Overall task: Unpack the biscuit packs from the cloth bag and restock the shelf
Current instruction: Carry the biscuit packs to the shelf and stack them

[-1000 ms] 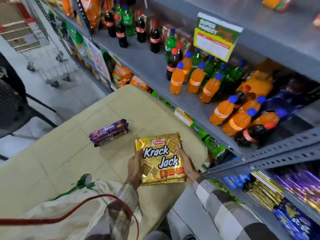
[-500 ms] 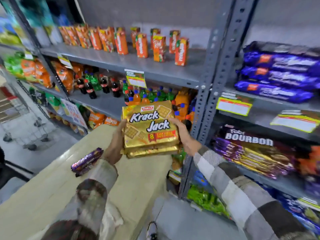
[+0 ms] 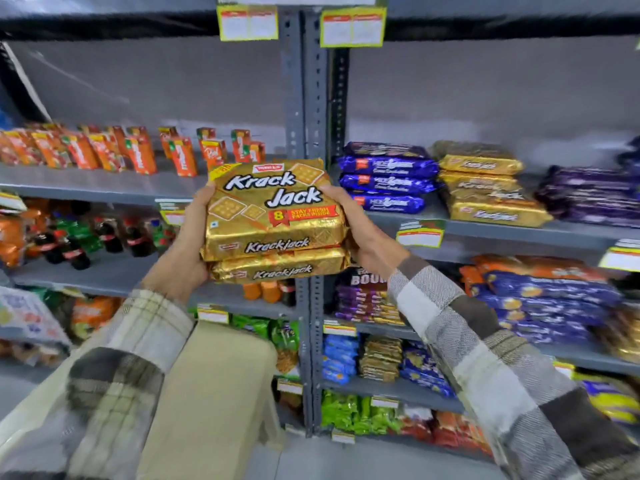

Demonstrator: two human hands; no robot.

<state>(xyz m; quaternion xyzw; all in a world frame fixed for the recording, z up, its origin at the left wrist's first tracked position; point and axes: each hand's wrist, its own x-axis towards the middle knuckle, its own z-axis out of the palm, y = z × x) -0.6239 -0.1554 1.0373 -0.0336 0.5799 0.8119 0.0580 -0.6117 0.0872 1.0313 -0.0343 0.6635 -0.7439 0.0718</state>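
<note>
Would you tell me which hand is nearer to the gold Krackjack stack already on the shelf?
Right. The right hand, gripping the held packs at their right edge, sits left of the shelf stack; the left hand grips their far edge, farther left.

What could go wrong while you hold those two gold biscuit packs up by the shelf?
1. The two Krack Jack packs are stacked and held only by their ends, between the left hand and right hand. The bottom one might slip out.
2. The gold pile on the shelf looks uneven, so adding more could tip it over onto the blue packs.
</note>
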